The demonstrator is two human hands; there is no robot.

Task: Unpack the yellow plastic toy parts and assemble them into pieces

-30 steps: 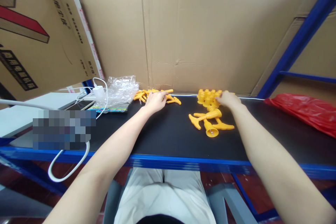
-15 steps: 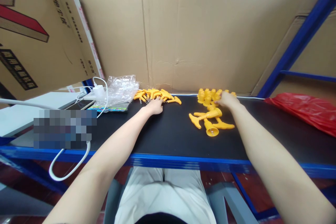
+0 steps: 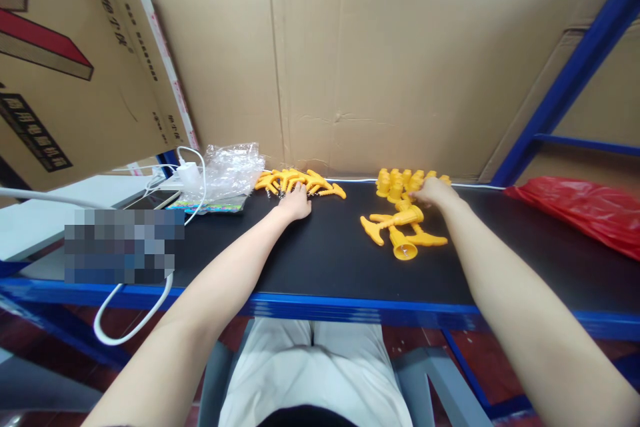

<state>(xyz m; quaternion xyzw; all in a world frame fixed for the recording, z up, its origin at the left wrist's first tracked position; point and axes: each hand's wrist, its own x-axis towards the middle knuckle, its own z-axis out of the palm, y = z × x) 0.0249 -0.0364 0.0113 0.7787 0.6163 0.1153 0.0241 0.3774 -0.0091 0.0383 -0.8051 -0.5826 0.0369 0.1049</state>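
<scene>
My left hand (image 3: 296, 203) reaches to the near edge of a pile of yellow handle-shaped plastic parts (image 3: 295, 181) at the back of the black shelf top (image 3: 325, 253); its fingers curl down among them and what they hold is hidden. My right hand (image 3: 434, 192) rests against a cluster of yellow cup-shaped parts (image 3: 400, 185), fingers bent onto one at the cluster's right side. In front of that cluster lie two assembled yellow pieces (image 3: 403, 233) with flared ends.
A crumpled clear plastic bag (image 3: 231, 168) and a white charger with cable (image 3: 189, 175) lie at the left. A red plastic bag (image 3: 580, 210) sits at the right. Cardboard (image 3: 380, 67) walls the back. A blue shelf rail (image 3: 350, 310) edges the front.
My left hand has pulled back a little toward me, from on top of the handle-shaped parts to their near edge. My right hand has barely moved at the cup-shaped parts.
</scene>
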